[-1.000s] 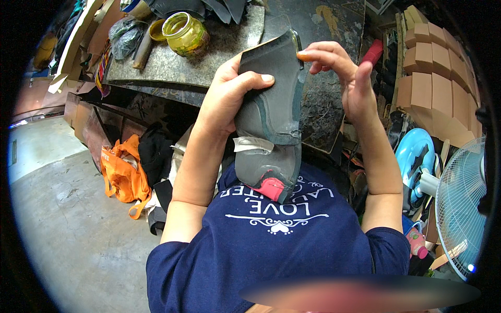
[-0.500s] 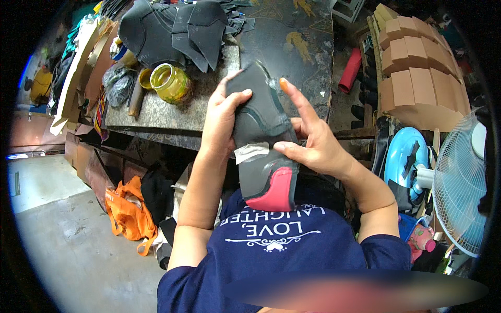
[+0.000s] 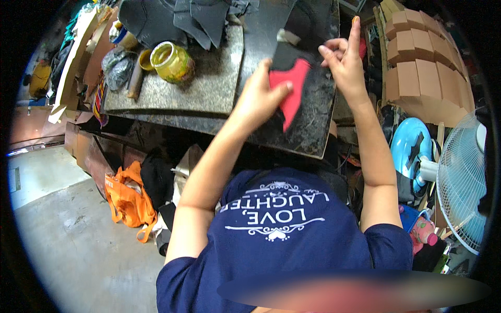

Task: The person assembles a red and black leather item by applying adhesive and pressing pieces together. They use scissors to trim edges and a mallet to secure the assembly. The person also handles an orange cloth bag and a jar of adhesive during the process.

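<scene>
My left hand (image 3: 261, 96) is closed on the red end of a flat black and red piece (image 3: 290, 86) that looks like a shoe upper, its thumb on top. The piece lies over the dark table with its far part blurred, and a pale patch (image 3: 287, 37) shows near its middle. My right hand (image 3: 344, 65) is raised just right of the piece and seems apart from it. Its index finger points up with an orange-yellow smear on the tip; the other fingers are loosely curled, with nothing visible in them.
An open glass jar (image 3: 182, 72) with yellow contents stands on a speckled stone slab (image 3: 214, 83). Beyond it are stacked black cut pieces (image 3: 156, 23). Brown folded card shapes (image 3: 422, 78), a blue fan (image 3: 409, 143) and a white-caged fan (image 3: 462, 182) are at right.
The black and red piece moved from near my chest out over the table. My left hand shifted to its red end; my right hand let go and rose up to the right.
</scene>
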`<action>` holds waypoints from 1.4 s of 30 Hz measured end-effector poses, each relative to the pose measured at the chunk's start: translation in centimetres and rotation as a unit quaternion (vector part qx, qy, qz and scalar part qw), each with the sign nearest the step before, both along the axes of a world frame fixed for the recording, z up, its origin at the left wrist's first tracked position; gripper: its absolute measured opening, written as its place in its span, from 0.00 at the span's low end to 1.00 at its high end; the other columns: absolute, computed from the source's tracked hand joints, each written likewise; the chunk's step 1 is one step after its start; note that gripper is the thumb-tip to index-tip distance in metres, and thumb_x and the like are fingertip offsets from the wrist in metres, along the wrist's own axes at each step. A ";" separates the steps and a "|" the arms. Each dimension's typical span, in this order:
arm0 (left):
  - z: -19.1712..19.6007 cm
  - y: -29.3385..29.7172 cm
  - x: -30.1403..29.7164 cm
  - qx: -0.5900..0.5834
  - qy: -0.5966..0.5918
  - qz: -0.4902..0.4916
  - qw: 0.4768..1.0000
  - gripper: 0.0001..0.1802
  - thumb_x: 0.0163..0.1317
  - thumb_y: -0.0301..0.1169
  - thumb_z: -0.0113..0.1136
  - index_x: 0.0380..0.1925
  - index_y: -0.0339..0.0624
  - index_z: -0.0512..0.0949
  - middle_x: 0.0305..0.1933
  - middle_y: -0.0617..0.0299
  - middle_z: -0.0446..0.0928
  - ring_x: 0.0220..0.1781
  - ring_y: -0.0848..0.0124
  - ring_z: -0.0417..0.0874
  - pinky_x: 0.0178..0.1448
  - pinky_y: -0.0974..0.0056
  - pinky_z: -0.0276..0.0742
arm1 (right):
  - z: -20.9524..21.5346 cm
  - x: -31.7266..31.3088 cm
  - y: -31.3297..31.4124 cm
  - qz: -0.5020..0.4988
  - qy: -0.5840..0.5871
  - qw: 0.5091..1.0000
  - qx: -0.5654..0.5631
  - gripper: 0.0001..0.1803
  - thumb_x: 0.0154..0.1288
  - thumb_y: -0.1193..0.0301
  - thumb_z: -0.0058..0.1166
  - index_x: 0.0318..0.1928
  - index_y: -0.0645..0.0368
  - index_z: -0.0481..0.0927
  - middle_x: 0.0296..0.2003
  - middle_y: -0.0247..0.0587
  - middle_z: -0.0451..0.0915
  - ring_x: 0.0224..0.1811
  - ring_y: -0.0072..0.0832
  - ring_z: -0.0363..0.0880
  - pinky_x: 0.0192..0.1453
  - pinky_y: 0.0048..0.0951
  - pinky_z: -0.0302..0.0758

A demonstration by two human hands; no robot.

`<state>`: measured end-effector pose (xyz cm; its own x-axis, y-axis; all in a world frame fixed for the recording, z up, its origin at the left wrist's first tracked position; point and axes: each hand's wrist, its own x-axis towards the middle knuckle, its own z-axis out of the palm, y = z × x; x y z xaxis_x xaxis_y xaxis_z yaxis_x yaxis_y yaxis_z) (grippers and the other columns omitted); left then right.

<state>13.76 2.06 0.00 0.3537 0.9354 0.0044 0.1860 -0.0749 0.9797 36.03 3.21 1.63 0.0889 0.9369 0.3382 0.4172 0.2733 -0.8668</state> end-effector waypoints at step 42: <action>-2.0 4.9 -1.6 0.222 0.234 0.040 0.946 0.21 0.58 0.31 0.66 0.42 0.26 0.69 0.40 0.26 0.77 0.45 0.31 0.80 0.49 0.43 0.78 | -1.2 -6.6 -8.4 0.046 -0.533 0.836 0.120 0.39 0.64 0.33 0.44 0.54 0.54 0.83 0.59 0.40 0.75 0.66 0.39 0.66 0.72 0.59 0.50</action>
